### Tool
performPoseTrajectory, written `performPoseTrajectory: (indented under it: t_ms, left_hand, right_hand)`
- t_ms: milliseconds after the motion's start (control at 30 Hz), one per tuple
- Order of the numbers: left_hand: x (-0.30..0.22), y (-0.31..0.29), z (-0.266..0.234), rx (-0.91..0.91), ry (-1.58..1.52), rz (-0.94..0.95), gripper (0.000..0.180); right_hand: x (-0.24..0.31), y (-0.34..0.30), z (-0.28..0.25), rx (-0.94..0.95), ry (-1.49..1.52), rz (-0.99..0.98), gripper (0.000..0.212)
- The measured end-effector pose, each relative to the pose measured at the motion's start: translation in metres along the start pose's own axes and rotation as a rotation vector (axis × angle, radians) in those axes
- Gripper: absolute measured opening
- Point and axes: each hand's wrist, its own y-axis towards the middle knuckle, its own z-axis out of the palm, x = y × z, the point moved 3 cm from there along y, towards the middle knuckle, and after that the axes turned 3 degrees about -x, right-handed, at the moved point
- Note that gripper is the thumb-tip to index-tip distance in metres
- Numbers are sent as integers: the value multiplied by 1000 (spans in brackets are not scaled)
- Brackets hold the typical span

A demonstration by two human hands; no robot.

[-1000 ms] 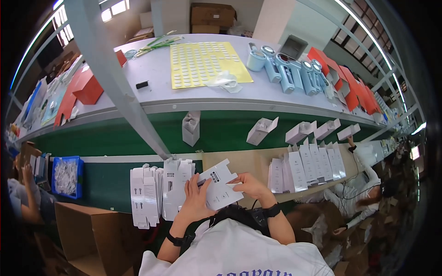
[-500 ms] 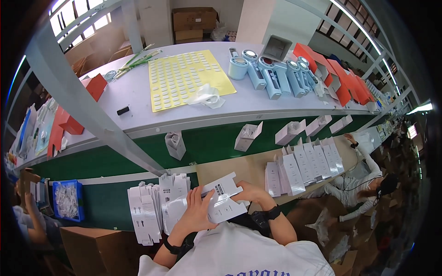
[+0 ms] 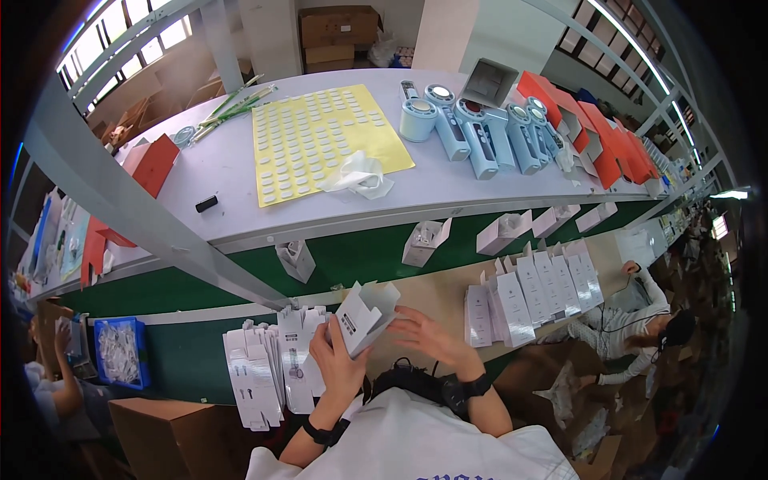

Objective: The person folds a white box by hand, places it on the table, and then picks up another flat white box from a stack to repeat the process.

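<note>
My left hand [image 3: 339,362] is closed around a small white carton [image 3: 362,323]. The carton is squared out into a box and tilted, its upper end open with flaps standing up. Just right of it is my right hand [image 3: 430,336], fingers stretched and holding nothing; whether a fingertip touches the carton I cannot tell. Left of my left hand lie stacks of flat, folded white cartons [image 3: 254,372], with another pile of white cartons [image 3: 298,352] close beside the wrist.
Standing white boxes [image 3: 524,292] line the bench at right, where a co-worker [image 3: 632,320] sits. Several open boxes [image 3: 426,240] stand along the back. A blue basket [image 3: 142,352] holds small bagged items at left. The upper shelf [image 3: 232,172] bears light-blue devices [image 3: 480,148] and a yellow sheet [image 3: 392,152].
The carton has gone from flattened to squared open and been turned more upright. My right hand has let go of it and opened. My left hand still grips it.
</note>
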Motion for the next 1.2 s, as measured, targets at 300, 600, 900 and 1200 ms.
performPoseTrajectory:
  t_ms: [300,600,900,1200]
  left_hand:
    - [-48,10,-9,86,-588,62,66]
    - [-73,14,-16,167,-1014,-57,53]
    - [-73,13,-18,187,-1137,-54,63]
    - [-72,4,-4,134,-1053,5,64]
  right_hand:
    - [-18,0,25,-387,-63,-489,70]
    - [-10,-12,50,-383,-138,-538,74]
    - [3,-19,61,-488,-261,-509,60]
    - [-10,-26,48,-477,-130,-566,52]
